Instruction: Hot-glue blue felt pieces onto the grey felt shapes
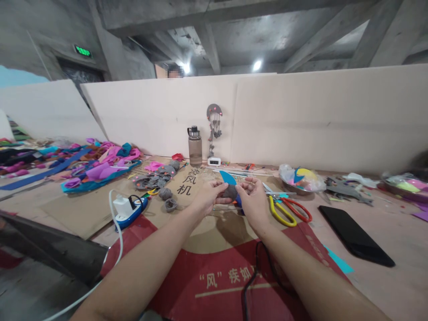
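My left hand (pixel 211 195) and my right hand (pixel 250 199) meet above a brown and red cardboard sheet (pixel 207 238). Between them is a small dark grey piece (pixel 229 191), with a pointed blue piece (pixel 228 178) standing up from it. Fingers of my left hand are closed on the lower end of the blue piece and the grey piece. My right hand pinches the grey piece at its right side. Something dark blue lies partly hidden under my right fingers. Yellow-handled scissors (pixel 282 214) and red-handled scissors (pixel 297 209) lie right of my right hand.
A black phone (pixel 356 235) lies at the right, behind it a bowl (pixel 302 188) of felt scraps. A bottle (pixel 195 147) and small clock (pixel 214 161) stand by the back board (pixel 284 120). Grey yarn balls (pixel 165 193), a power strip (pixel 133 214) and colored fabric (pixel 103 171) are left.
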Demonstrator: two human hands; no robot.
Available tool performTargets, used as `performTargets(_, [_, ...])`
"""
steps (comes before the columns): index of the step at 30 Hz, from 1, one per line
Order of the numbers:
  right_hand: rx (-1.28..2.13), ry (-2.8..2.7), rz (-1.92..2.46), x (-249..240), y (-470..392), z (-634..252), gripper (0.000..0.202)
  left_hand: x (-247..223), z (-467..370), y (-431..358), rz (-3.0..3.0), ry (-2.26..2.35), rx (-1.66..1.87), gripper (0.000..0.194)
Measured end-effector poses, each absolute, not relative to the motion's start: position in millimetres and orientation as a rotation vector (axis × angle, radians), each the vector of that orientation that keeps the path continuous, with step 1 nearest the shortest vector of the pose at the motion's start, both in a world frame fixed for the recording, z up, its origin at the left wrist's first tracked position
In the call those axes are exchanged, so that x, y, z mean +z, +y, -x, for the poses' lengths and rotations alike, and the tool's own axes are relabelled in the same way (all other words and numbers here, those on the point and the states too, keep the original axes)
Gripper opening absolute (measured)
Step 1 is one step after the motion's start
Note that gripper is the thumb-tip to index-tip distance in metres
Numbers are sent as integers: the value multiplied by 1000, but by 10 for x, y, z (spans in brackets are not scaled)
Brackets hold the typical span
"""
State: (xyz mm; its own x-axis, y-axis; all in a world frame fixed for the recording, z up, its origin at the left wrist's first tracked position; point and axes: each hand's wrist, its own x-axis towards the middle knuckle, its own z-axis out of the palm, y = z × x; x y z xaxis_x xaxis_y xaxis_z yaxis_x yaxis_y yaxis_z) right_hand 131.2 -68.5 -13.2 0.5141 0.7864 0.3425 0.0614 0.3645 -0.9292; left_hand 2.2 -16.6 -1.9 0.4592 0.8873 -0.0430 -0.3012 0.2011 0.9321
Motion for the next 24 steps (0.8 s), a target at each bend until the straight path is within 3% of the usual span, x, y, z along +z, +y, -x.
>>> performTargets(11, [660, -961, 1134, -213, -645, -1311, 44, -11, 57, -7, -1103, 749, 1122, 22])
performTargets(17, [697, -1113, 1254, -338, -622, -1320, 27, 93, 373, 301, -1067, 805, 1477, 16])
performTargets(24, [937, -1485, 1355, -380, -720, -1148, 19, 72, 536, 502, -1013, 814, 1569, 16])
